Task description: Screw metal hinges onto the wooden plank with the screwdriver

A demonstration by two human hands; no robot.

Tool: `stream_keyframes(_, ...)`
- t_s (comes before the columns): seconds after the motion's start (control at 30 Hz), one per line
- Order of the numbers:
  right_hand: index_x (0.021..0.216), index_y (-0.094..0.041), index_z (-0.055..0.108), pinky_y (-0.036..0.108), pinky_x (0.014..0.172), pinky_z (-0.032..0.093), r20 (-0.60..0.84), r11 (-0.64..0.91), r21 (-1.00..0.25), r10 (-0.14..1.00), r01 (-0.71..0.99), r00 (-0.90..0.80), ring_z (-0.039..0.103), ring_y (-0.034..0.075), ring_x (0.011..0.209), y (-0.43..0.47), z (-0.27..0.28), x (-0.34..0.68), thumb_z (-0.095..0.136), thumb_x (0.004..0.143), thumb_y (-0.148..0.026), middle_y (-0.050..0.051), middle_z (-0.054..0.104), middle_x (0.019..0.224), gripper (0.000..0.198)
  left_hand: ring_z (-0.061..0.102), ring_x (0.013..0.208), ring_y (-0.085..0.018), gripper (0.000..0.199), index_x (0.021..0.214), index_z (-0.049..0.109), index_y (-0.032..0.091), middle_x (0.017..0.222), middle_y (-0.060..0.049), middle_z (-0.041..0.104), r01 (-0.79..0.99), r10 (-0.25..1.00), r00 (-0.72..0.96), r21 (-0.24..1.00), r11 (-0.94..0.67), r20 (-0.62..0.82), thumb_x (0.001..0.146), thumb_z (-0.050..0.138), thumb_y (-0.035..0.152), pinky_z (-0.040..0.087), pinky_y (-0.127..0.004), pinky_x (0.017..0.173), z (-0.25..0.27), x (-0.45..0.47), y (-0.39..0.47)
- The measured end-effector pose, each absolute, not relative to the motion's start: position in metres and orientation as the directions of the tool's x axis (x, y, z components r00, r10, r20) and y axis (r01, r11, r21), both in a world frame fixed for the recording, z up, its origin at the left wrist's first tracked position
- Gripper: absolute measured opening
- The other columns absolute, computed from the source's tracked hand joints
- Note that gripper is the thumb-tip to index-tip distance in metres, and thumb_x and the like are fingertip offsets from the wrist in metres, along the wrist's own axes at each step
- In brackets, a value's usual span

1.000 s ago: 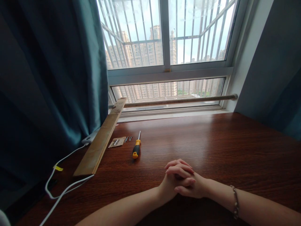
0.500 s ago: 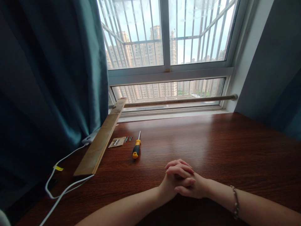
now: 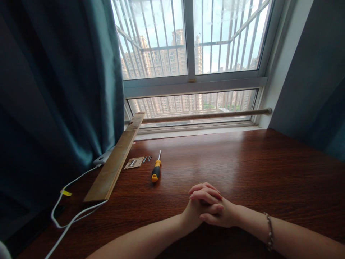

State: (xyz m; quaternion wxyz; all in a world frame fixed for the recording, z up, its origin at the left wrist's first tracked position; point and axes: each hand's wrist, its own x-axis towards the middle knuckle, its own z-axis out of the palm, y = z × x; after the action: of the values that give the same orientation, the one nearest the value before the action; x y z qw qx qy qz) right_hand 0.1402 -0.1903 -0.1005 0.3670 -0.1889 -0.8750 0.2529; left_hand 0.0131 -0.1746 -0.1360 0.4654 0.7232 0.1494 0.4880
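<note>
My left hand [image 3: 193, 212] and my right hand [image 3: 228, 212] are clasped together above the near part of the wooden table, fingers interlaced and closed. No object shows between them; the palms are hidden. A bracelet [image 3: 268, 230] circles my right wrist. The nearest object is a screwdriver [image 3: 156, 169] with a black and yellow handle, lying to the left and farther back, its metal shaft pointing at the window. Several screws [image 3: 147, 159] lie left of it, beside a small piece of cardboard [image 3: 137, 161] with metal parts on it.
A long wooden board [image 3: 115, 165] lies along the table's left side, reaching toward the window. White cables [image 3: 72, 221] loop near its front end, by a white power strip [image 3: 104, 157]. A blue curtain [image 3: 88, 90] hangs at left. A horizontal rail [image 3: 205, 116] crosses the window behind the brown table [image 3: 256, 169].
</note>
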Motion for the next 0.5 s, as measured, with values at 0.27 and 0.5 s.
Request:
stream_keyframes(0.27, 0.123, -0.021, 0.043, 0.041, 0.095, 0.041, 0.556, 0.805, -0.575, 0.513, 0.143, -0.654, 0.042, 0.023, 0.112, -0.189, -0.102, 0.140, 0.057, 0.076, -0.030, 0.011, 0.045, 0.119, 0.050, 0.052, 0.093, -0.023, 0.030, 0.092, 0.061, 0.021, 0.091, -0.006, 0.056, -0.234, 0.670, 0.480, 0.819, -0.524, 0.566, 0.068, 0.069, 0.036, 0.047, -0.042, 0.080, -0.135, 0.013, -0.175)
stream_keyframes(0.5, 0.123, -0.019, 0.043, 0.039, 0.093, 0.042, 0.554, 0.804, -0.582, 0.503, 0.124, -0.663, 0.042, 0.022, 0.112, -0.189, -0.100, 0.139, 0.057, 0.076, -0.030, 0.011, 0.046, 0.118, 0.050, 0.051, 0.092, -0.023, 0.031, 0.094, 0.058, 0.020, 0.091, -0.006, 0.055, -0.245, 0.634, 0.468, 0.780, -0.576, 0.616, 0.070, 0.066, 0.038, 0.047, -0.042, 0.079, -0.145, 0.016, -0.170)
